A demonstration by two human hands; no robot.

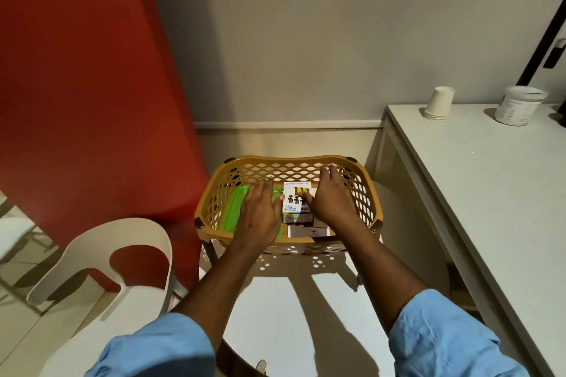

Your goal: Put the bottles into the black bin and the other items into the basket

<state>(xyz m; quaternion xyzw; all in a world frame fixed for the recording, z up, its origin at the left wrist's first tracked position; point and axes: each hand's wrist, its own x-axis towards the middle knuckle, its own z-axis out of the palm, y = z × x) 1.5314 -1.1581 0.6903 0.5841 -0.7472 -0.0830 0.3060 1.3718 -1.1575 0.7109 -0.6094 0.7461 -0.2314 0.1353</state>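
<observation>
Settling a printed box point(294, 200) into the basket point(288, 159), both hands flank it at 9 and 3 o'clock. The left hand point(258, 211) lies flat on a green lid point(234, 208), fingers straight, thumb against the box. The right hand point(332, 199) has its fingers extended, thumb on the box's face. No bottles or black bin show. The box seems propped against a white carton point(306, 232) at 6 o'clock, so it may topple once released.
</observation>
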